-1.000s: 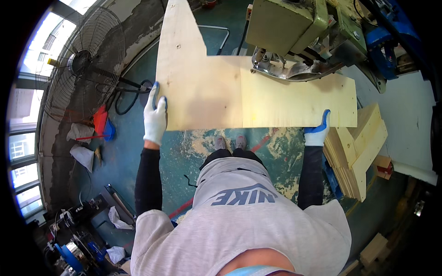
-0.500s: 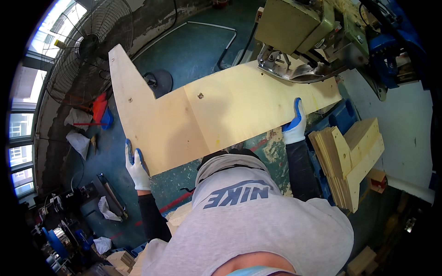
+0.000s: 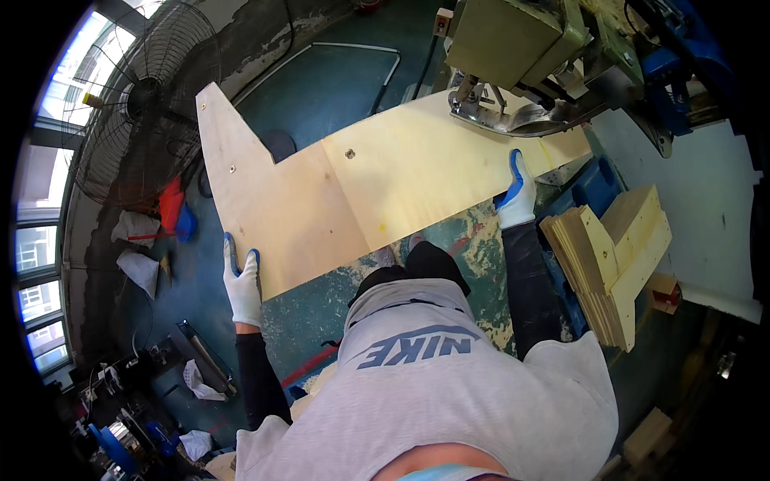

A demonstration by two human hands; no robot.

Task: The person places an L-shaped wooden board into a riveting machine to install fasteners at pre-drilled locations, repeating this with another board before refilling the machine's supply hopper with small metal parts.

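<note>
A large L-shaped plywood panel (image 3: 301,208) with a narrow arm and small metal fittings or holes lies tilted across the view. At its lower left edge my gloved left hand (image 3: 241,280) grips it, blue-tipped fingers along the rim. My gloved right hand (image 3: 515,191) holds the near edge further right, thumb on the top face. The panel's far right part extends under the curved metal foot (image 3: 529,120) of a green machine (image 3: 505,52); whether they touch I cannot tell.
A stack of cut plywood pieces (image 3: 609,272) sits on a blue support at right. A standing fan (image 3: 144,100), dustpans (image 3: 172,204) and white sacks (image 3: 138,272) are at left. Dark machinery (image 3: 120,441) fills the lower left. Wood dust lies on the floor (image 3: 473,240).
The panel has rotated counter-clockwise, its left end dropping toward me and its right end rising. My left hand came down and left; my right hand went up and left. Both still grip it.
</note>
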